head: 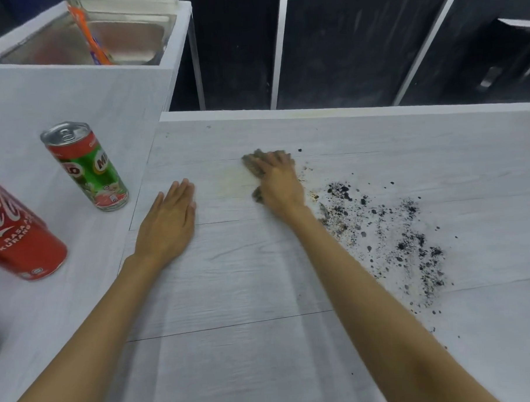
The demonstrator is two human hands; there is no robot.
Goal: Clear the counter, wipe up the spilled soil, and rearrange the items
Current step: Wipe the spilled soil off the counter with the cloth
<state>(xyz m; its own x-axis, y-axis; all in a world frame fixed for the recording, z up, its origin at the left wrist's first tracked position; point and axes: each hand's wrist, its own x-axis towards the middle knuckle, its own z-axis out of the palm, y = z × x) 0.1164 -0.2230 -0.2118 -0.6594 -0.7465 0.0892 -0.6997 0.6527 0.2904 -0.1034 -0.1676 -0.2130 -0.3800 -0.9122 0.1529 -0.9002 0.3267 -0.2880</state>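
Raised white unit (80,96) far left, steel basin (47,50) sunk in top. Orange packet (88,38) leaning tilted inside basin. White tubs (134,9) stacked at basin's far edge. Behind: dark panels (342,45) split by pale strips (278,48). Blurred metal handle (490,77) far right.

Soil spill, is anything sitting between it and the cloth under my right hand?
Nothing visible. The cloth under the right hand lies just left of the soil, only counter between. The Milo can and Coke can stand far left.
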